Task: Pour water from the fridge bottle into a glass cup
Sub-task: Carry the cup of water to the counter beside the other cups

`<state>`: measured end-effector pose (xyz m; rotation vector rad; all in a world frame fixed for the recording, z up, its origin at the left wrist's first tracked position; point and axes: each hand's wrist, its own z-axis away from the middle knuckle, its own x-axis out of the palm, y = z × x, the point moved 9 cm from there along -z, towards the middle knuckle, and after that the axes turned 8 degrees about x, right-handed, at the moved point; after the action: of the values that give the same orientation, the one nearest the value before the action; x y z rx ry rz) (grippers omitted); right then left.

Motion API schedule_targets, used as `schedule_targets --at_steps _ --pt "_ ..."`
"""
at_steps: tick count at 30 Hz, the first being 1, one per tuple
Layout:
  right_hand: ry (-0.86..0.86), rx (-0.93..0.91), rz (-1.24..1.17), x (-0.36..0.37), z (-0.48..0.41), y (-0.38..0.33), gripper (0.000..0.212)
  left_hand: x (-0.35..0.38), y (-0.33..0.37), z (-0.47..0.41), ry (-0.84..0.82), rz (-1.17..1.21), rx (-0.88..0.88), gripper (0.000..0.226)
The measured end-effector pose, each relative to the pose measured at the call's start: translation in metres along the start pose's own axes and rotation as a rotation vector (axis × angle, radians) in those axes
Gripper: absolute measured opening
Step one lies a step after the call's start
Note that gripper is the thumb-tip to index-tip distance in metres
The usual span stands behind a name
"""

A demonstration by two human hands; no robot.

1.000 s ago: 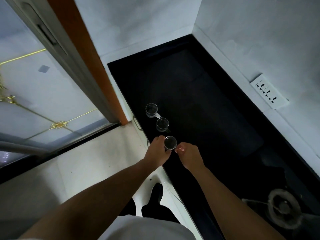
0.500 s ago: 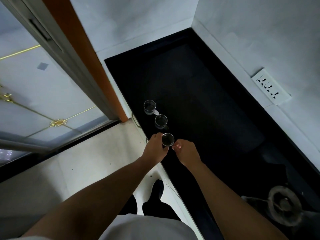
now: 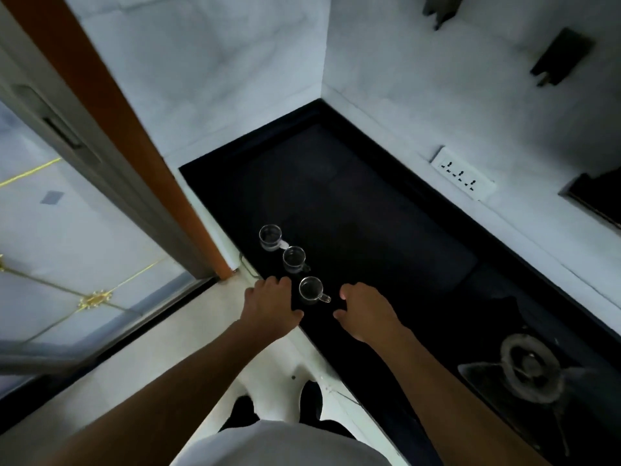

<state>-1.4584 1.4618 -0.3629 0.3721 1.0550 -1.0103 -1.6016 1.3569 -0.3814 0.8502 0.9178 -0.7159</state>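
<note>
Small clear glass cup point(image 3: 311, 290), handle to its right, stands upright on the black bench point(image 3: 369, 213). Probably light, rigid, slick and breakable; take the handle. Left hand point(image 3: 270, 306) and right hand point(image 3: 364, 311) flank the cup, fingers relaxed, holding nothing. 2 more cups point(image 3: 294, 259) beyond it.

Clear glass cups point(image 3: 311, 290) on a smooth, dark, matt countertop point(image 3: 369, 230).

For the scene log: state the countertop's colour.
The countertop is plain black, best seen in the head view.
</note>
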Motion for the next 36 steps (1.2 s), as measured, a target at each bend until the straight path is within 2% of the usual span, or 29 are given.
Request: schedule_targets --at_steps 5,12,15,19,24,29,36 --pt "0.037 0.115 0.016 -0.027 0.067 0.001 0.042 -0.046 0.018 0.036 -0.077 -0.101 0.155 0.049" --pt "0.220 0.421 -0.096 -0.045 0.179 0.009 0.039 -0.073 0.078 0.083 -0.113 -0.256 0.510 0.063" --pt "0.247 0.577 -0.169 -0.030 0.237 0.027 0.040 -0.065 0.113 0.109 -0.142 -0.344 0.667 0.060" --pt "0.297 0.790 -0.279 0.003 0.329 0.056 0.038 -0.037 0.174 0.168 -0.186 -0.441 0.898 0.046" --pt "0.381 1.020 -0.409 0.055 0.440 0.089 0.040 0.010 0.241 0.252 -0.255 -0.532 1.122 0.048" --pt "0.461 1.217 -0.508 0.115 0.558 0.123 0.044 0.062 0.309 0.345 -0.313 -0.619 1.280 0.048" --pt "0.537 1.379 -0.534 0.194 0.729 0.188 0.046 0.154 0.415 0.486 -0.371 -0.652 1.401 0.057"
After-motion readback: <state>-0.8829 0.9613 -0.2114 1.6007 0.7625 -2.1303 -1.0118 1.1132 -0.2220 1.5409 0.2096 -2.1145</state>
